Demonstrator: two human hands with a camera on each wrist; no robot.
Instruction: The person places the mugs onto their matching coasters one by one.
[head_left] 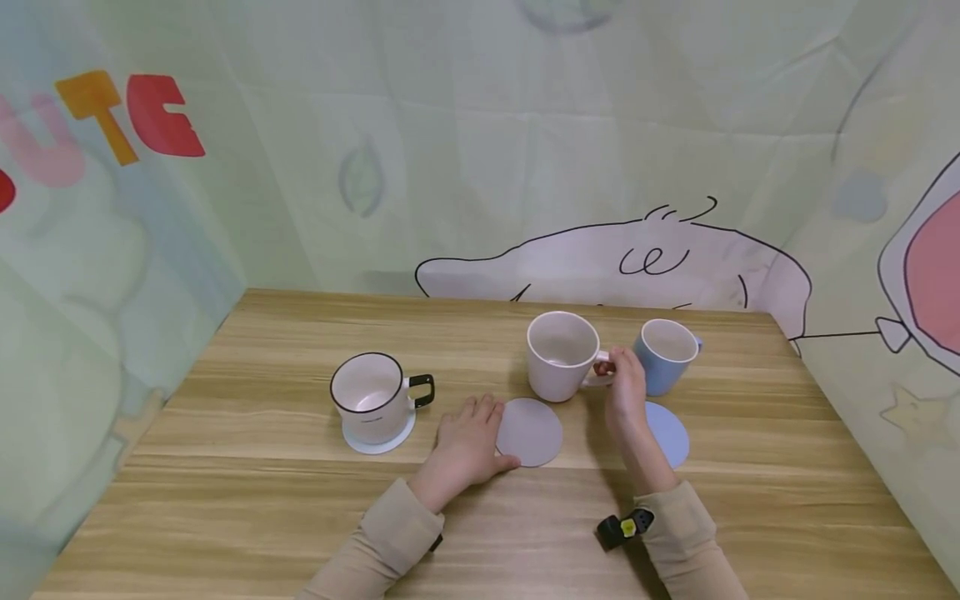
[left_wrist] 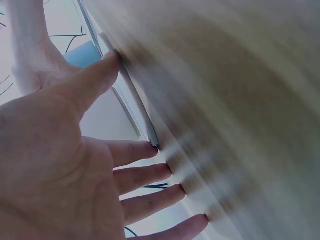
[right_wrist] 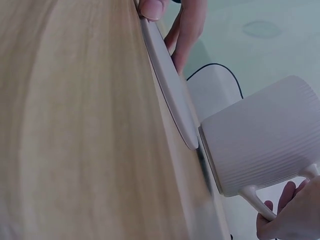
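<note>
A plain white mug is just behind a round grey coaster. My right hand grips its handle with curled fingers. Fine ribs cover the mug's side in the right wrist view, where its base is close to the tabletop; whether it touches is unclear. My left hand rests at the coaster's left edge, fingers extended. The left wrist view shows thumb and index fingertips touching the coaster's rim, the other fingertips against the table. Nearest my right hand on its far side is a blue mug.
On the left, a white mug with a black rim and handle stands on a pale coaster. A blue coaster lies partly behind my right wrist. A printed cloth backdrop borders the wooden table.
</note>
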